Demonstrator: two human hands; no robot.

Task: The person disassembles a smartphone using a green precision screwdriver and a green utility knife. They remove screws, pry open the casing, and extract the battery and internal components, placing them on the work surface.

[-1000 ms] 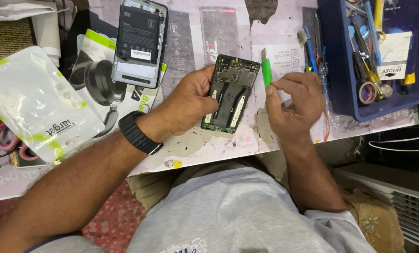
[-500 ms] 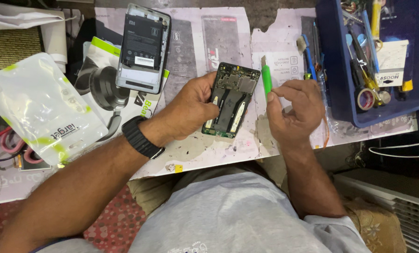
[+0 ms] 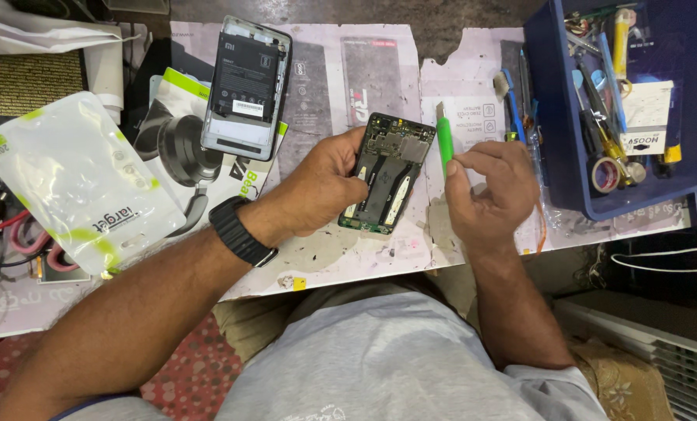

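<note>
Opened phone (image 3: pixel 385 173) in left hand (image 3: pixel 325 187); right hand (image 3: pixel 493 187) pinching green pry tool (image 3: pixel 444 144).
Since the earlier frame, both grips unchanged; tool stands slightly farther from the phone's edge.

Opened phone (image 3: pixel 385 173): back cover off, internals facing up. Dark rectangular body; green circuit board with metal shields across the top end, black battery bay below, two pale flex strips running lengthwise. Tilted slightly, top end away from the person and leaning right. Held just above the worktop in the left hand (image 3: pixel 321 187), fingers gripping its left edge. Green pry tool (image 3: pixel 444 146): slim plastic stick with a pale tip, near upright, just right of the phone's upper right corner, pinched in the right hand (image 3: pixel 493 191). Tip contact with the phone: probably none, view unclear.
</note>
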